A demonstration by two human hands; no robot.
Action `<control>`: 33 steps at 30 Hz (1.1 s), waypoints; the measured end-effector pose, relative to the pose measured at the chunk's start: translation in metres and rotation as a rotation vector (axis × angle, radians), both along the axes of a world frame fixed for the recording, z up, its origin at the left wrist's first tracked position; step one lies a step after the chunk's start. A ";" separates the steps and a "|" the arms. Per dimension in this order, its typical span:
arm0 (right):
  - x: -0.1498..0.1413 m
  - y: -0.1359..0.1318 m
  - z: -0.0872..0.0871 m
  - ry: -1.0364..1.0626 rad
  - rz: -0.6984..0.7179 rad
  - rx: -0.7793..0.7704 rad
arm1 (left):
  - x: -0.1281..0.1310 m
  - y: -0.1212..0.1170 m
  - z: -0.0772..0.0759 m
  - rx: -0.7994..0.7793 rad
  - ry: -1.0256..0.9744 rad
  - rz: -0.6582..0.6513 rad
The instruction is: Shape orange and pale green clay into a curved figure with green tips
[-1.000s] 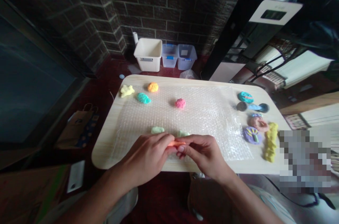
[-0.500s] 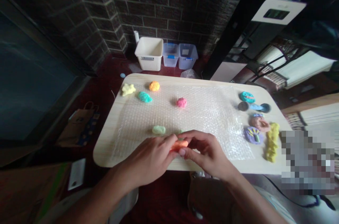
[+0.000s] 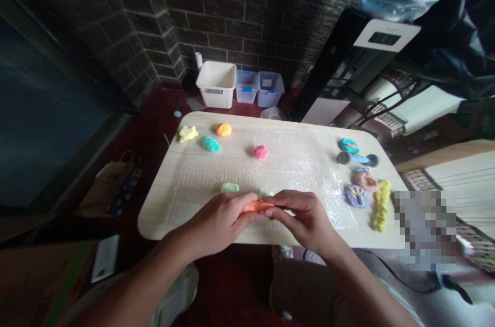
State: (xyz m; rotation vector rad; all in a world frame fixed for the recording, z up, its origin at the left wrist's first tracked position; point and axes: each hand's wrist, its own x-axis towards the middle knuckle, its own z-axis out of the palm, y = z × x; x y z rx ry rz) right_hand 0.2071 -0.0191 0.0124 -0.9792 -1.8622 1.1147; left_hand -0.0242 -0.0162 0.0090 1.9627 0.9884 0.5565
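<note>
My left hand point(image 3: 218, 221) and my right hand point(image 3: 303, 218) meet over the near edge of a small light wooden table point(image 3: 154, 213). Both pinch a short orange clay piece point(image 3: 255, 207) between their fingertips, one hand at each end. The fingers of both hands are closed on it. Just beyond the hands two pale green clay lumps point(image 3: 229, 187) lie on a sheet of bubble wrap point(image 3: 294, 162) that covers the table's middle.
Yellow point(image 3: 187, 133), teal point(image 3: 211, 144), orange point(image 3: 224, 129) and pink point(image 3: 261, 151) clay lumps lie further back. Finished clay shapes and a yellow strip point(image 3: 381, 205) sit at the right. A white bin point(image 3: 216, 84) and clear boxes point(image 3: 259, 88) stand on the floor by the brick wall.
The hands keep working the orange clay, which looks a little longer and flatter now. The view has shifted slightly; nothing else on the table has moved.
</note>
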 end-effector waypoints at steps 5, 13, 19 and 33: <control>0.000 -0.009 0.002 0.005 0.003 0.071 | 0.002 -0.005 0.004 0.043 -0.008 -0.034; 0.002 -0.022 0.008 -0.038 0.074 0.131 | 0.003 -0.010 0.018 -0.044 0.015 -0.091; 0.003 -0.017 0.004 -0.008 0.092 0.040 | 0.002 -0.005 0.017 -0.119 0.018 -0.126; -0.013 0.010 -0.017 0.329 -0.360 -0.054 | -0.007 0.028 -0.013 -0.575 -0.868 0.478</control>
